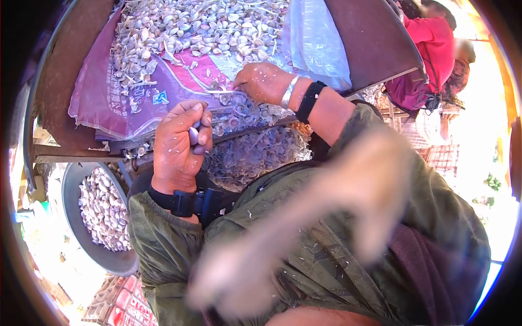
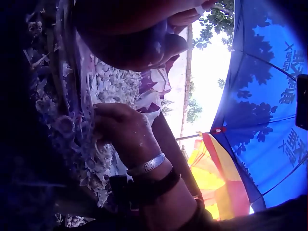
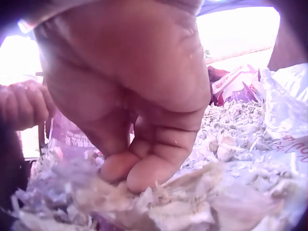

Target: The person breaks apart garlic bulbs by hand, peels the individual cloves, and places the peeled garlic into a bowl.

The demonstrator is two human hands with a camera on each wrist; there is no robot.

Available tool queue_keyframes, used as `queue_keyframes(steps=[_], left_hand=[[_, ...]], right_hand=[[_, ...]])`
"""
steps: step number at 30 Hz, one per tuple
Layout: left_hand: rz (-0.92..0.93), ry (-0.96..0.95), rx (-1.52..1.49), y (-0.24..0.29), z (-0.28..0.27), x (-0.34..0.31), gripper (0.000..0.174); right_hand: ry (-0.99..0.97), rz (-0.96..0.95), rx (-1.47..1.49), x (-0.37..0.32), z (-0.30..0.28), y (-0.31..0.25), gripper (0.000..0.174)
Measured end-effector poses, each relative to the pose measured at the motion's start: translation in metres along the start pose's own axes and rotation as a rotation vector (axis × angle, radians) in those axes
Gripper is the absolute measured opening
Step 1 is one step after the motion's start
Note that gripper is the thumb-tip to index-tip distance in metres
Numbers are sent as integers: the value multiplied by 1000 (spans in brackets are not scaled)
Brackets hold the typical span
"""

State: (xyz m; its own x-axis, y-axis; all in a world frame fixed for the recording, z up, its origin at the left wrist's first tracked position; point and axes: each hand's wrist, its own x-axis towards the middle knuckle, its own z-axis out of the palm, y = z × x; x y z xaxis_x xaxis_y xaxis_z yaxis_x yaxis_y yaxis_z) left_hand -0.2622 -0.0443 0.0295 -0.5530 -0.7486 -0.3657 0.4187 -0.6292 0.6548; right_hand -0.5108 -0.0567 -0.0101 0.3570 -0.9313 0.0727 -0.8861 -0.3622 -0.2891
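Note:
My left hand (image 1: 176,144) holds purple-white garlic cloves (image 1: 194,136) in its curled fingers, just off the table's front edge. To its right, my right hand (image 1: 266,84) reaches down to the loose garlic skins (image 1: 239,117) along that edge. Up close in the right wrist view, the thumb and fingertips (image 3: 149,175) come together in dry skins (image 3: 178,214), pinching at them. Beyond both hands a broad heap of garlic cloves (image 1: 201,32) lies on a purple printed sack (image 1: 147,103). The left wrist view shows the left hand (image 2: 130,43) dark and close, its cloves mostly hidden.
A grey basin (image 1: 73,217) with garlic cloves stands low at left, above a red crate (image 1: 128,304). More skins (image 1: 255,157) are heaped below the table edge. Clear plastic (image 1: 318,43) lies at the heap's right. A person in red (image 1: 435,49) sits at upper right. A pale blur covers part of the lap.

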Motion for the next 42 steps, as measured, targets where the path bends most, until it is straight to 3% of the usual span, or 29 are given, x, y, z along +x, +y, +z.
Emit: queue_keyframes(steps=[6, 9, 12, 16, 21, 24, 25, 28, 31, 34, 37, 40, 42], left_hand=[[-2, 9, 32, -3, -5, 7, 11], [-23, 24, 84, -7, -4, 9, 14], [-87, 58, 65, -16, -2, 10, 25], [-294, -22, -12, -23, 13, 15, 39], [-375, -164, -68, -27, 3, 22, 38], [-352, -190, -63, -24, -2, 24, 35], [-330, -189, -51, -23, -3, 24, 34], [-290, -137, -30, -21, -3, 24, 32], [-254, -75, 83, -20, -1, 26, 30], [-259, -41, 100, -23, 1, 28, 29], [-257, -37, 123, -25, 0, 31, 28], [-266, -27, 130, -26, -2, 34, 28], [-268, -19, 151, -26, 0, 35, 26]], right_hand=[[-73, 57, -65, 0, -6, -12, 17], [-133, 277, 18, 4, -13, -11, 17], [24, 394, 585, -9, -19, -10, 19], [-182, 203, 952, -25, -55, -56, 20], [187, 257, 439, -4, -40, -4, 11], [191, -6, -125, 11, -12, 34, 14], [-5, 41, -82, 15, -9, 37, 14], [-12, 18, -126, 15, -9, 27, 18], [-105, 118, -187, 18, -20, 12, 21], [-196, 279, -104, 25, -23, 18, 18], [-58, 286, -2, 21, -19, 32, 20], [-93, 558, 386, 15, -22, 34, 16], [-49, 584, 725, 7, -26, 33, 13]])
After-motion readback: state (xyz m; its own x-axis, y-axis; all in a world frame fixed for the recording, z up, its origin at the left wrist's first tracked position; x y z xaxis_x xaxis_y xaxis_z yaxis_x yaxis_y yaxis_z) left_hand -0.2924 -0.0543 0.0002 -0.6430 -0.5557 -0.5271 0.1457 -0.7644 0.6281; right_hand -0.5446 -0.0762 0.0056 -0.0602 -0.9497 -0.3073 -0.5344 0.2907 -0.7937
